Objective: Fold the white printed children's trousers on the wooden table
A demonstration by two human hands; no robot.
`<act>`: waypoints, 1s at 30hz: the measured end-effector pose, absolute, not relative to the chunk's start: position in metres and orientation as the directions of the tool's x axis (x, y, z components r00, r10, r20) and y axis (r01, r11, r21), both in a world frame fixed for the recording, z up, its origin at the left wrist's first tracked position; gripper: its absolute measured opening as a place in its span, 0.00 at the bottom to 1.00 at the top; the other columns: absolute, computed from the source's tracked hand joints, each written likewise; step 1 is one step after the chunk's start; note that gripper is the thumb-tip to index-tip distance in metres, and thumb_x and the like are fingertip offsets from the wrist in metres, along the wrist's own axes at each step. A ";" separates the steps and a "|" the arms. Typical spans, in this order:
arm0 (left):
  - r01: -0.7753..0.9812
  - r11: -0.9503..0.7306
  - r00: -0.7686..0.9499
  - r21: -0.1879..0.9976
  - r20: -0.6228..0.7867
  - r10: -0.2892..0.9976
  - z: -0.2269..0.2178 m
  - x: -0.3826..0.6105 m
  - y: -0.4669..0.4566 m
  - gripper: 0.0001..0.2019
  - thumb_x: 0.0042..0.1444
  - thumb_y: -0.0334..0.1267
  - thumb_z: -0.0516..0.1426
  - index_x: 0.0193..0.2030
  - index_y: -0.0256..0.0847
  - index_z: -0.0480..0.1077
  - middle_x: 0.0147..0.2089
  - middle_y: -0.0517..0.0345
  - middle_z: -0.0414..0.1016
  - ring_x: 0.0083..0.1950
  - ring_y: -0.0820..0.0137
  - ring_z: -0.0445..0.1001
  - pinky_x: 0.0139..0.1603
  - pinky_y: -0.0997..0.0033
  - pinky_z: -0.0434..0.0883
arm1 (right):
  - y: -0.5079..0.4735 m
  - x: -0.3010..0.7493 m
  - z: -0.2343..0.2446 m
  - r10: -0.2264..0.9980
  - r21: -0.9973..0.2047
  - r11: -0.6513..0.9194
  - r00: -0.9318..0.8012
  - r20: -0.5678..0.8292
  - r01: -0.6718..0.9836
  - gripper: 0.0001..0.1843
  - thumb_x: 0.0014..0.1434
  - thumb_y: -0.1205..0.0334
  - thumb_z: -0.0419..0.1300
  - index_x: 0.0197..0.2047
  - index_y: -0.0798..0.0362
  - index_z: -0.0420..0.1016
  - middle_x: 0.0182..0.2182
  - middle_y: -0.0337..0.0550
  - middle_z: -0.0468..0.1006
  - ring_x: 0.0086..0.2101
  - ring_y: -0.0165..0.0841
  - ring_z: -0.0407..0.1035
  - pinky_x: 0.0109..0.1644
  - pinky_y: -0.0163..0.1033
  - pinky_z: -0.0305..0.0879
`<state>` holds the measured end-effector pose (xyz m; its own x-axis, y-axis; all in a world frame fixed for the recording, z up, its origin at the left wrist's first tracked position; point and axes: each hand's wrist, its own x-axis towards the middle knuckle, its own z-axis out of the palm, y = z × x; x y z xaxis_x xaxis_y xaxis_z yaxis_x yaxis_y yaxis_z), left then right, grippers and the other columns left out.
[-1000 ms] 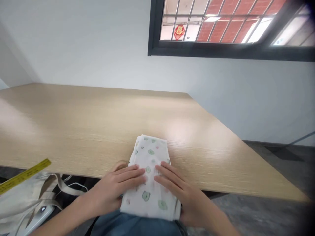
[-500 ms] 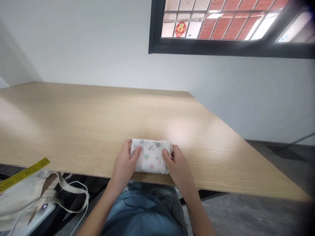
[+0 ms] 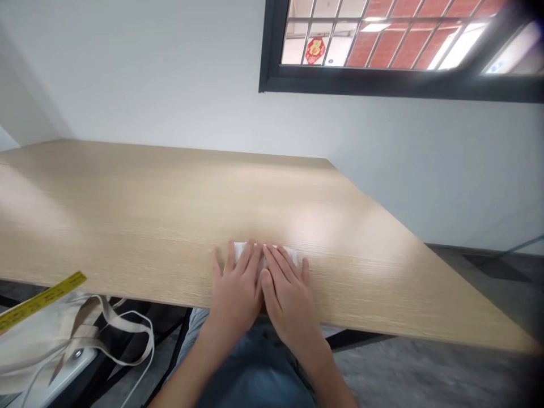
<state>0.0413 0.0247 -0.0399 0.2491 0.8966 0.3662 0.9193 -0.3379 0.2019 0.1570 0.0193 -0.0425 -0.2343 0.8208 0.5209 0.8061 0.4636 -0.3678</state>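
Ten fingers point(image 3: 245, 259) lie spread and pressing down, from the left hand point(image 3: 236, 297) and right hand point(image 3: 291, 303) side by side. Under the fingertips, near the front edge of the table point(image 3: 127, 215), is the folded white cloth point(image 3: 289, 254), its long axis running sideways, neither hand nearer. Earlier its print showed between the hands; now they nearly cover it.

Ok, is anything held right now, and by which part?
Nothing is gripped. The left hand and right hand lie flat, palms down, with their fingers resting on the folded cloth, whose far edge alone shows.
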 end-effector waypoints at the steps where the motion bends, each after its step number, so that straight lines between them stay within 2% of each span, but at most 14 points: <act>1: 0.919 -0.314 0.225 0.239 0.336 0.914 -0.044 0.035 0.023 0.23 0.63 0.42 0.43 0.64 0.40 0.51 0.65 0.54 0.49 0.65 0.46 0.44 0.58 0.31 0.45 | 0.020 0.163 -0.046 0.848 -0.383 0.437 -0.229 0.479 0.814 0.23 0.65 0.62 0.39 0.61 0.57 0.56 0.58 0.48 0.59 0.59 0.42 0.48 0.61 0.60 0.44; 3: 0.901 -0.284 0.187 0.327 0.298 0.936 -0.054 0.018 0.017 0.25 0.64 0.45 0.40 0.65 0.38 0.48 0.66 0.52 0.49 0.65 0.53 0.48 0.61 0.40 0.51 | 0.020 0.181 -0.051 0.885 -0.434 0.376 -0.180 0.429 0.818 0.24 0.65 0.58 0.38 0.61 0.58 0.57 0.58 0.50 0.59 0.58 0.41 0.51 0.59 0.54 0.54; 5: 0.868 -0.256 0.148 0.425 0.271 0.951 -0.059 0.000 0.008 0.25 0.65 0.46 0.38 0.66 0.38 0.46 0.65 0.50 0.50 0.65 0.60 0.49 0.63 0.47 0.52 | 0.014 0.199 -0.048 0.910 -0.483 0.290 -0.082 0.406 0.826 0.25 0.65 0.56 0.38 0.59 0.58 0.61 0.55 0.51 0.63 0.55 0.40 0.58 0.56 0.51 0.61; 8: 0.814 -0.149 0.029 0.561 0.217 0.976 -0.055 -0.016 0.002 0.27 0.64 0.48 0.39 0.66 0.36 0.45 0.66 0.48 0.49 0.66 0.63 0.48 0.63 0.53 0.55 | -0.008 0.215 -0.033 0.899 -0.505 0.178 0.069 0.432 0.845 0.22 0.64 0.52 0.42 0.50 0.55 0.69 0.46 0.50 0.73 0.46 0.43 0.68 0.45 0.49 0.69; 10: 0.791 -0.128 -0.004 0.599 0.214 0.977 -0.044 -0.018 0.009 0.28 0.64 0.50 0.40 0.65 0.37 0.45 0.67 0.48 0.46 0.67 0.62 0.45 0.61 0.55 0.57 | -0.025 0.211 -0.021 0.879 -0.525 0.213 0.074 0.472 0.824 0.17 0.63 0.53 0.45 0.43 0.51 0.71 0.37 0.47 0.76 0.36 0.40 0.72 0.36 0.44 0.72; 12: 0.782 -0.212 0.065 0.587 0.260 0.963 -0.031 -0.013 0.026 0.24 0.64 0.47 0.41 0.63 0.38 0.52 0.66 0.50 0.49 0.67 0.63 0.46 0.62 0.57 0.57 | -0.038 0.199 -0.015 0.874 -0.551 0.332 -0.030 0.484 0.765 0.13 0.63 0.57 0.47 0.38 0.49 0.71 0.31 0.43 0.76 0.30 0.36 0.71 0.31 0.39 0.70; 15: 0.744 -0.352 0.203 0.568 0.310 0.929 -0.016 -0.001 0.056 0.19 0.64 0.40 0.41 0.56 0.37 0.62 0.59 0.51 0.61 0.61 0.65 0.58 0.61 0.61 0.58 | -0.046 0.177 -0.019 0.871 -0.550 0.450 -0.207 0.446 0.704 0.11 0.62 0.63 0.46 0.37 0.50 0.70 0.31 0.42 0.74 0.31 0.35 0.70 0.33 0.38 0.69; 17: 0.727 -0.356 0.223 0.587 0.288 0.931 -0.012 0.005 0.069 0.18 0.63 0.36 0.42 0.54 0.36 0.65 0.55 0.52 0.66 0.56 0.66 0.64 0.59 0.62 0.60 | -0.042 0.167 -0.025 0.875 -0.536 0.449 -0.231 0.426 0.715 0.12 0.62 0.65 0.46 0.40 0.51 0.69 0.34 0.45 0.74 0.34 0.36 0.69 0.36 0.39 0.69; 21: 0.722 -0.289 0.198 0.628 0.212 0.957 -0.012 0.007 0.068 0.16 0.61 0.37 0.45 0.50 0.36 0.67 0.51 0.51 0.70 0.52 0.63 0.67 0.54 0.61 0.63 | -0.027 0.168 -0.035 0.884 -0.525 0.397 -0.160 0.440 0.753 0.12 0.62 0.65 0.44 0.37 0.53 0.69 0.32 0.46 0.72 0.34 0.38 0.67 0.36 0.42 0.66; 24: 0.665 -0.206 0.168 0.718 0.125 0.978 -0.016 0.004 0.051 0.15 0.59 0.41 0.47 0.47 0.37 0.67 0.45 0.52 0.72 0.47 0.62 0.69 0.46 0.63 0.65 | -0.008 0.175 -0.037 0.891 -0.515 0.352 -0.112 0.439 0.781 0.12 0.62 0.64 0.45 0.34 0.53 0.68 0.31 0.47 0.72 0.34 0.39 0.66 0.36 0.42 0.64; 26: 0.616 -0.124 0.140 0.778 0.047 0.989 -0.019 0.001 0.040 0.14 0.58 0.44 0.48 0.44 0.38 0.67 0.41 0.53 0.72 0.41 0.63 0.70 0.40 0.65 0.66 | 0.007 0.178 -0.037 0.913 -0.521 0.305 -0.090 0.397 0.797 0.10 0.61 0.63 0.47 0.35 0.55 0.69 0.32 0.47 0.72 0.35 0.39 0.66 0.38 0.43 0.64; 30: 0.588 0.020 0.087 0.809 -0.089 0.992 -0.024 -0.001 0.029 0.15 0.54 0.48 0.51 0.34 0.37 0.66 0.33 0.54 0.71 0.34 0.63 0.70 0.30 0.69 0.64 | 0.033 0.175 -0.036 0.952 -0.527 0.244 -0.096 0.292 0.814 0.09 0.59 0.65 0.49 0.39 0.56 0.68 0.35 0.47 0.72 0.38 0.39 0.65 0.41 0.42 0.63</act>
